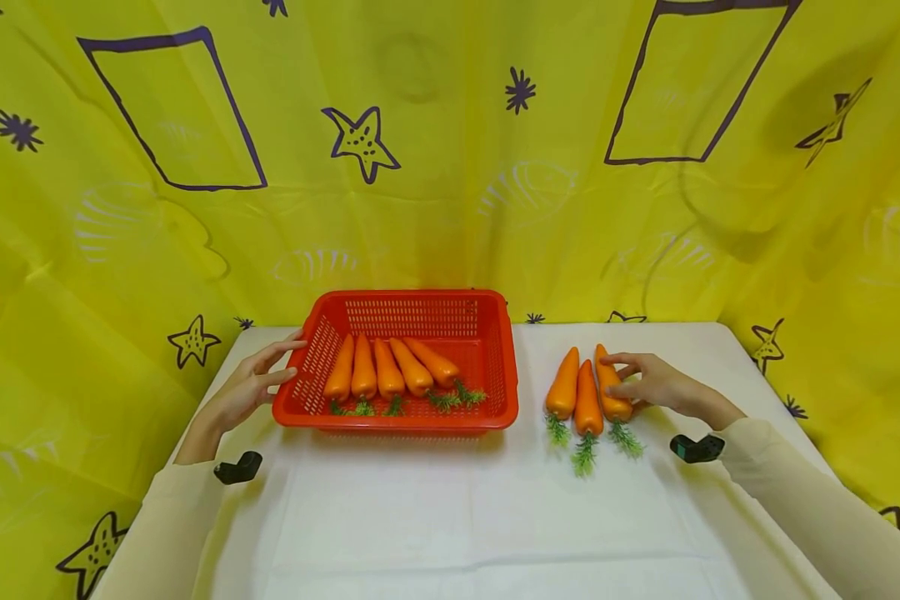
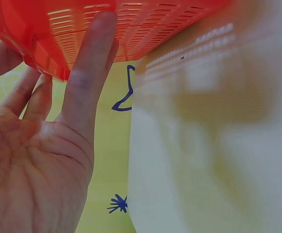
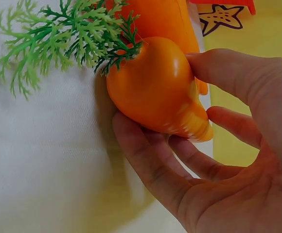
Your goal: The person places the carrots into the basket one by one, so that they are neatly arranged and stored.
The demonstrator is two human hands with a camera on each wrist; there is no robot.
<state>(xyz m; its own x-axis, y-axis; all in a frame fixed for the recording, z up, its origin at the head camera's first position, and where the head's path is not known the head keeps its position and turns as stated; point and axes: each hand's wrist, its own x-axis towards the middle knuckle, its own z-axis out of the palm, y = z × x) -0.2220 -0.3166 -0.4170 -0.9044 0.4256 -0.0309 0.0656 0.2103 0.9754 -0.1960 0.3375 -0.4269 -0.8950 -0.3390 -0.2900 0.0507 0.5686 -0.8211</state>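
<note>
My right hand (image 1: 656, 383) holds the rightmost of three orange carrots on the table. In the right wrist view the thumb touches one side of this carrot (image 3: 148, 92), with the fingers curving around the other. Its green feathery top (image 3: 73, 39) points away from the palm. The other two, a left carrot (image 1: 563, 385) and a middle carrot (image 1: 587, 404), lie close beside it. At the red plastic basket (image 1: 300, 415), my left hand (image 1: 243, 392) touches the left side from outside, fingers extended. Several carrots (image 1: 387, 371) lie in a row inside the basket, tops toward me.
A white cloth covers the table (image 1: 435, 517). Yellow curtain (image 1: 450, 225) with dark star drawings hangs close behind and along both sides. The basket stands at the back left of the table, with the loose carrots to its right.
</note>
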